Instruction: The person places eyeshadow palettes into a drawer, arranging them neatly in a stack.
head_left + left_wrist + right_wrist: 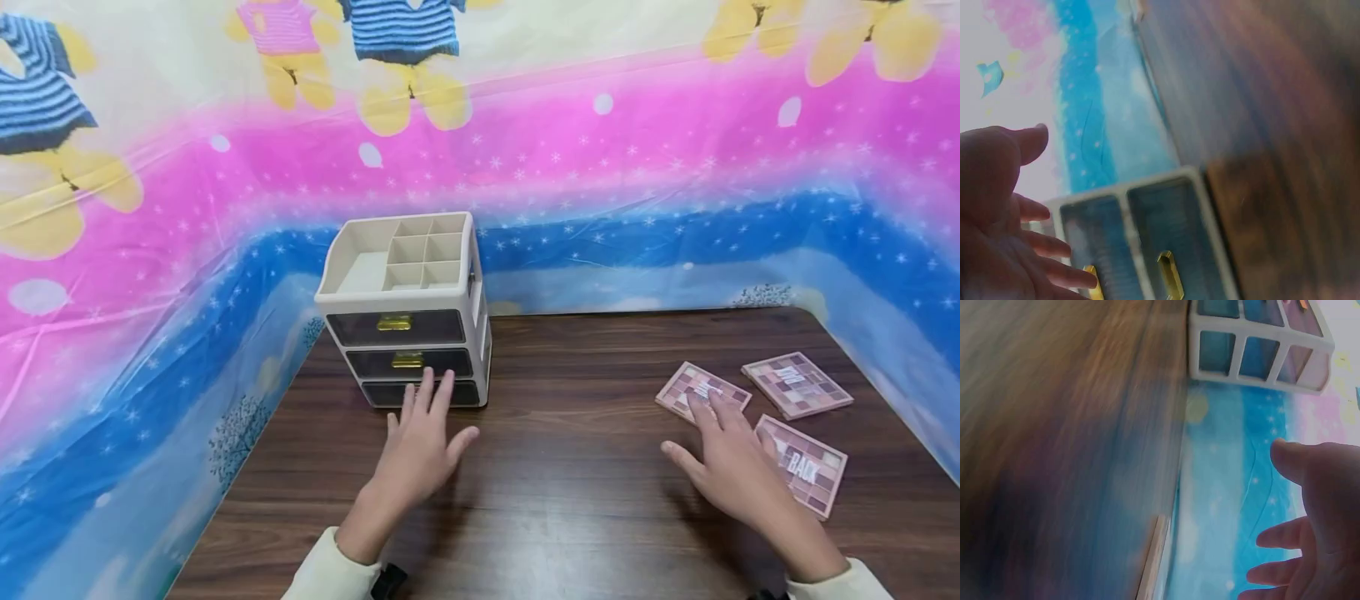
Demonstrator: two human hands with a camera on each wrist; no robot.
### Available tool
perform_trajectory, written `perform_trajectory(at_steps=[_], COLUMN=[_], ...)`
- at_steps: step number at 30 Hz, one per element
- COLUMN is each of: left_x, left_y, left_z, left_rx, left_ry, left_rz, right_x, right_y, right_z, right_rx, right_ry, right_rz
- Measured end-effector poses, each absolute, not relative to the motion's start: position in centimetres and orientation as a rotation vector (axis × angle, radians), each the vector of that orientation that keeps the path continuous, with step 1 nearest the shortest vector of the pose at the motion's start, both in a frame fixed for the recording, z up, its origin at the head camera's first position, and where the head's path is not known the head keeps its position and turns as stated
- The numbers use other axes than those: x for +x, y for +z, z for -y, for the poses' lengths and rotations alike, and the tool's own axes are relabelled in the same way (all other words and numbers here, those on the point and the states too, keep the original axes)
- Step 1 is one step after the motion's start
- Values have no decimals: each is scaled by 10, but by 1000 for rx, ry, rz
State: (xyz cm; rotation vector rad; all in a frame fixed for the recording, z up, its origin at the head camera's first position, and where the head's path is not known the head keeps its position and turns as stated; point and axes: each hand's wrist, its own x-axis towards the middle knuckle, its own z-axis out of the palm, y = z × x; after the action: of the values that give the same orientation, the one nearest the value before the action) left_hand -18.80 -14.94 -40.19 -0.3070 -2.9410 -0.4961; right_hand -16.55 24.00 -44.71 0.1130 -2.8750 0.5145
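A cream drawer organizer (480,308) with three dark drawer fronts and gold handles stands at the back left of the table; its top has several small compartments. My left hand (420,454) is in front of it with fingers spread, overlapping the lowest drawer in the head view and holding nothing. Three pink eyeshadow palettes lie at the right: one at the left (678,385), one at the back right (798,383) and one marked BACK (813,471). My right hand (738,467) hovers near the left and front palettes, fingers extended and empty, partly covering both.
The dark wood table (570,467) has its far edge against a colourful patterned cloth (600,192), which also rises along the left and right sides. The organizer's open side frame (1241,356) shows in the right wrist view.
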Motion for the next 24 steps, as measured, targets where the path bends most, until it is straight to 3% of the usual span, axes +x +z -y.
perform_trajectory(at_steps=[24], left_x=[-232], left_y=[-323], left_z=[240], left_rx=[29], left_ry=[-815], left_rz=[2274], right_x=[-238], right_y=[-424], right_z=[-109], right_rx=[334], right_ry=[1157], right_rz=[2422])
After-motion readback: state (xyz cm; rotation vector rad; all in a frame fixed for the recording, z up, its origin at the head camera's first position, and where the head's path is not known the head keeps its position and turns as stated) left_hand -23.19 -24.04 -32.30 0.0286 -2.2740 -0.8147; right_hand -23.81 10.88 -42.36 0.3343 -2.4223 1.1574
